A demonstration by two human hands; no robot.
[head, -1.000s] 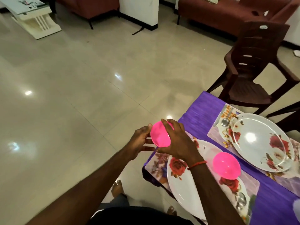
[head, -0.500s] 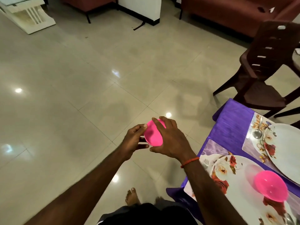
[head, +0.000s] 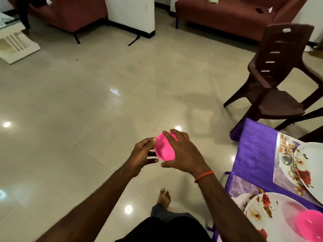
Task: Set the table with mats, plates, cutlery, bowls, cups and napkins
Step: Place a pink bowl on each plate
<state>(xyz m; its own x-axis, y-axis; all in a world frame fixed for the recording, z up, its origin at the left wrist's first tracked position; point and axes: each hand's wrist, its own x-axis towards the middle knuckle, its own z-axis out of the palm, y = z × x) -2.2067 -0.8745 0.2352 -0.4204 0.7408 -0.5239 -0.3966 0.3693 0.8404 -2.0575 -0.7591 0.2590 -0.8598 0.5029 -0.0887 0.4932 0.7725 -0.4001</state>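
Both hands clamped on one pink bowl [head: 164, 151], head view: left hand [head: 142, 154] pinching the left rim, right hand [head: 184, 154] curled over the far side. Held tilted above the floor, well apart from the bench [head: 253, 147]. On the near plate [head: 269, 213], a second pink bowl [head: 310, 224]; no bowl visible on the far plate [head: 312, 165], spoon [head: 286, 158] just beside it. Probable step: carry level, centre over the far plate, lower gently, release only once seated.
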